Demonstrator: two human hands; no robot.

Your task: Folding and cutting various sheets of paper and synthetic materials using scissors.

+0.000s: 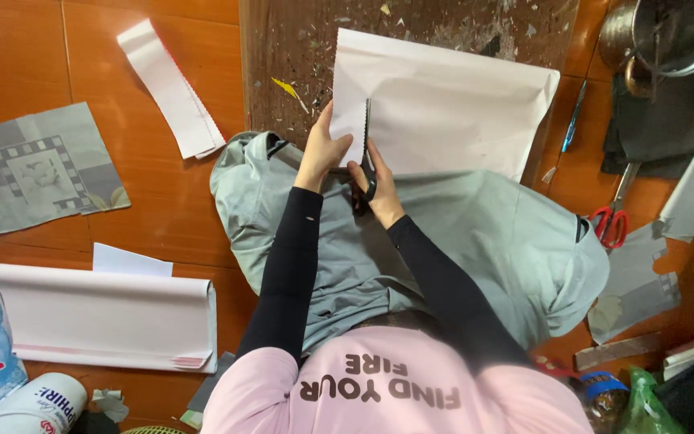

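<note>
White sheet material (443,112), folded over with a zigzag edge on its near-left side, lies just beyond my knees, and both my hands are at work on it. My right hand (377,183) is closed around the dark handles of a pair of scissors (367,161), fingers through the loops, the blades pointing away from me and biting into the sheet's near edge. My left hand (324,149), just to the left of the blades, pinches the serrated strip of the sheet between thumb and fingers. Black sleeves cover both forearms, and grey-green trousers (459,233) spread beneath the grip. Under the sheet sits a scuffed, speckled wooden board (299,64), resting on an orange-brown tiled floor (154,217). Well to the left lie a long folded white roll (106,317) and a narrow white strip (170,88). Far to the right, red-handled scissors (610,221) rest near a steel pot (672,32).
</note>
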